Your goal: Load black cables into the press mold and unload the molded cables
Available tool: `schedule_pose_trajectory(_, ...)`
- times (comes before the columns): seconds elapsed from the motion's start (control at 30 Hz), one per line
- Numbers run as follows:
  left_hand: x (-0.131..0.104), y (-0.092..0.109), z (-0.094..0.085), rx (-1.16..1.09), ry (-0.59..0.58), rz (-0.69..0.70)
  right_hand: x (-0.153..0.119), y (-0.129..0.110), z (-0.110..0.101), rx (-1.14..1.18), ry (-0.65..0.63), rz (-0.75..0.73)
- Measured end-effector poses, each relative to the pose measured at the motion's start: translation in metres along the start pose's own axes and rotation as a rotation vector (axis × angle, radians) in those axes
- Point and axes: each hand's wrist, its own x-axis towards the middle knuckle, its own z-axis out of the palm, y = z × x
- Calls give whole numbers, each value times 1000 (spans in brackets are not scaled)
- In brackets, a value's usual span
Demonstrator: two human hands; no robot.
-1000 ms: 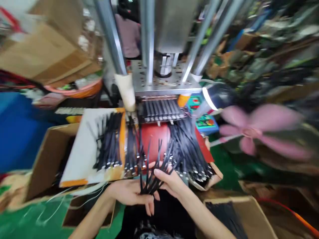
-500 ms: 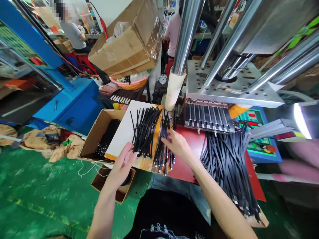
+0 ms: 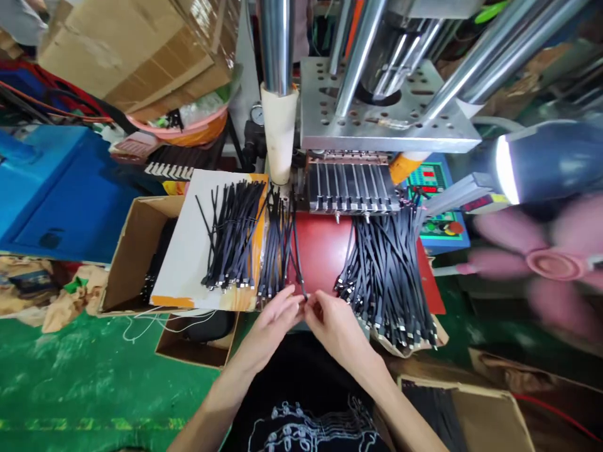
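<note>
My right hand [image 3: 335,321] pinches the near end of a short black cable [image 3: 297,254] at the front edge of the red surface. Close against it, my left hand [image 3: 277,319] has its fingertips on the same cable end. The plug itself is mostly hidden by my fingers. Just left lies a small bunch of black cables [image 3: 273,251]. Farther left, a thicker bundle of black cables [image 3: 233,235] with metal plug tips rests on a white board [image 3: 181,260]. A large pile of black cables [image 3: 389,273] spreads to the right of my hands.
Behind the red surface [image 3: 316,242] stands a press with a steel plate [image 3: 315,135] and a slotted mould [image 3: 353,188]. A control box [image 3: 431,176], a lamp [image 3: 532,160] and a spinning pink fan [image 3: 551,263] are on the right. Cardboard boxes [image 3: 123,254] flank the work area.
Both hands have come together at the front edge, my left moving right from the cable bundle. They now hold a cable end between them. The camera view has shifted right and down.
</note>
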Motion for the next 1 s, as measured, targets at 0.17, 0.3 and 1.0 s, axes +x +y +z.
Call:
schedule_pose_trajectory(0.17,35,-6,21,-58,12,77,-36,14,-26,113,-113,13)
schedule_pose_trajectory(0.3,38,5,26,360,-46,164,-26,30,-47,-257,287,254)
schedule_pose_trajectory(1.0,57,2,69,330,-167,136,-45,31,-64,236,208,74)
